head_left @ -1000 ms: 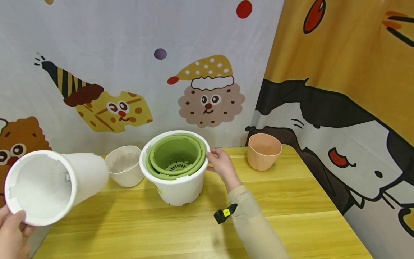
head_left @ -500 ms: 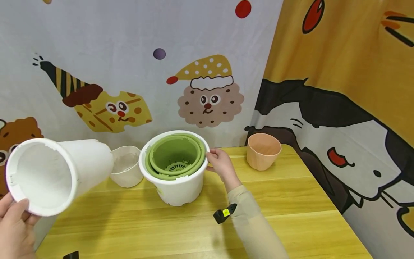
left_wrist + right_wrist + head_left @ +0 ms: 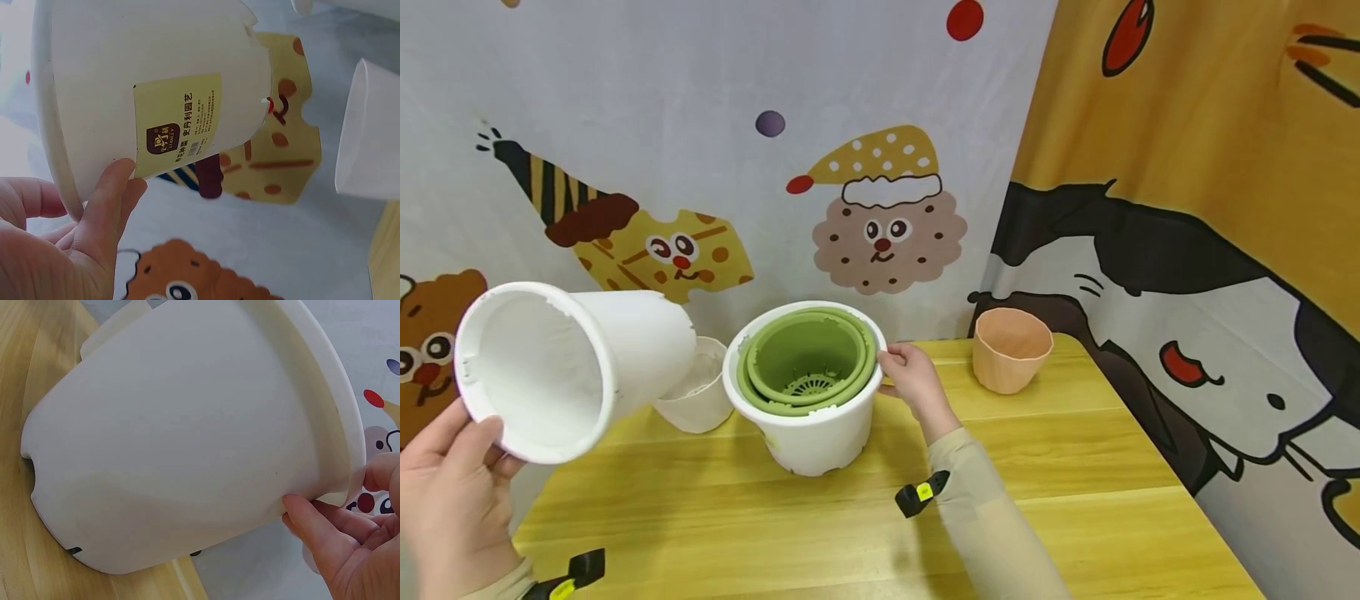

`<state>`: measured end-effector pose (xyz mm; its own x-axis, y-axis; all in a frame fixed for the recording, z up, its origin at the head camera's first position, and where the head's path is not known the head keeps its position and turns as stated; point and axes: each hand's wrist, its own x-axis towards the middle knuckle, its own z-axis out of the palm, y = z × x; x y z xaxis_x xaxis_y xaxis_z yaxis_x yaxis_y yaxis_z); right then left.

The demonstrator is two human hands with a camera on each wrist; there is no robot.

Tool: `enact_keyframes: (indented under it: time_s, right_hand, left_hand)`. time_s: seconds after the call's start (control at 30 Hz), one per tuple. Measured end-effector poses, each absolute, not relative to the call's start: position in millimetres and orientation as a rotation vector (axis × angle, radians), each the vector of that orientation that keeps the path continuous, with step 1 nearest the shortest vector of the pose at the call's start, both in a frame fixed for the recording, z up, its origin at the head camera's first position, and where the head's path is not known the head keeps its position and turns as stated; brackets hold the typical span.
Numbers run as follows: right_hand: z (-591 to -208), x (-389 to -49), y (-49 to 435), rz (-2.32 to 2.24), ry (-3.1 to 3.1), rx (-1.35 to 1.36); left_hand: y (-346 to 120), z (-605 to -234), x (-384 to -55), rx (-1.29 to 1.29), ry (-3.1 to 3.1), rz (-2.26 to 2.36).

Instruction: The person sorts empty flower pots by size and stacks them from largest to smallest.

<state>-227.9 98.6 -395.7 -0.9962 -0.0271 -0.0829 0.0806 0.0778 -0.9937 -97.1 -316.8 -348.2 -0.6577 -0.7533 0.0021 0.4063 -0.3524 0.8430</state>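
My left hand (image 3: 463, 483) grips the rim of a white plastic flower pot (image 3: 651, 342) and holds it up on its side, its mouth facing me. In the left wrist view a yellow label (image 3: 178, 125) shows on that pot's wall. My right hand (image 3: 917, 387) pinches the right rim of a second white flower pot (image 3: 823, 446), which stands upright on the table. Inside this one sit nested green pots (image 3: 808, 354), the inner with a slotted bottom. The right wrist view shows the thumb and fingers at the standing pot's rim (image 3: 340, 394).
A small cream pot (image 3: 696, 412) stands behind the raised pot, partly hidden by it. A peach-coloured pot (image 3: 1011, 358) stands at the back right of the wooden table (image 3: 775, 533). Cartoon-printed cloth (image 3: 700, 100) hangs right behind the table.
My left hand has lifted the white flower pot upward and to the right, so it now covers part of the cream pot. My right hand stays on the standing pot's rim.
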Motion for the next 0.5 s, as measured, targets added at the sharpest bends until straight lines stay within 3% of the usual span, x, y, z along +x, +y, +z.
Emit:
enact_keyframes:
  time_s: [0.5]
  right_hand:
    - [-394, -226, 99, -2.078, 2.244, 0.062]
  left_hand:
    - [-283, -334, -116, 0.471, -1.253, -2.023]
